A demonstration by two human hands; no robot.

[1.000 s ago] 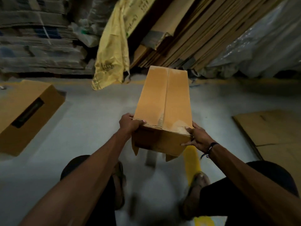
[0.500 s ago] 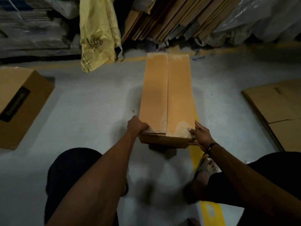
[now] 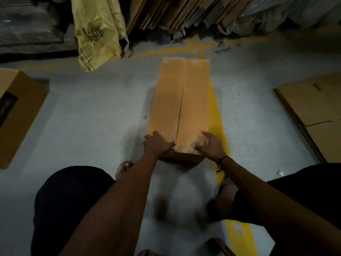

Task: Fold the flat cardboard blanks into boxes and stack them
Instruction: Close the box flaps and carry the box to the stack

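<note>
A long, narrow cardboard box (image 3: 184,100) lies on the grey floor, its two top flaps closed and meeting in a seam down the middle. Its far end points toward the back wall. My left hand (image 3: 157,144) grips the near left corner, with the thumb lying on the top flap and the fingers going over the side. On the near right part of the top, my right hand (image 3: 211,145) presses down with spread fingers. A dark cord bracelet sits on that wrist. The box's near end wall is in shadow below my hands.
Another folded box (image 3: 20,115) lies at the left. Flat cardboard blanks (image 3: 313,108) are piled on the floor at the right. Cardboard sheets (image 3: 175,13) lean at the back beside a yellow bag (image 3: 96,30). A yellow floor line (image 3: 217,115) runs under the box. My knees and feet are below.
The box came down from a tilted, lifted hold to lie flat on the floor. Both hands moved from its near sides onto its near top end.
</note>
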